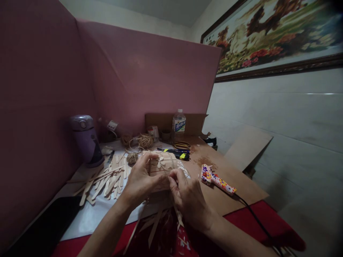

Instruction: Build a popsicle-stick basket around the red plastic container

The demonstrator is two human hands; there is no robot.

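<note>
Pink panels (150, 75) screen the back and left of a table whose red cloth (264, 214) lies partly under brown cardboard (243, 189) and a white sheet (87, 221), coverings that probably keep mess off the fabric. At the middle, near the front edge, a slatted wooden piece (154, 170) with a pale petal-shaped ornament (160, 162) sits between both hands. The left hand (139, 178) grips it from the side, thumb and fingers parted around it, seemingly to steady it. The right hand (187, 200) has its thumb and forefinger drawn together at the near right edge, a hold that suits fine work; whatever lies between those fingertips is too small and shaded to tell, though it may be twine. Loose craft sticks (112, 180) spread to the left, within easy reach, and the flowered glue gun (218, 181) lies right, its cord (252, 210) trailing clear of the hands. Behind the piece rest a utility knife (175, 154), scissors (182, 145) and a twine ball (146, 141).
</note>
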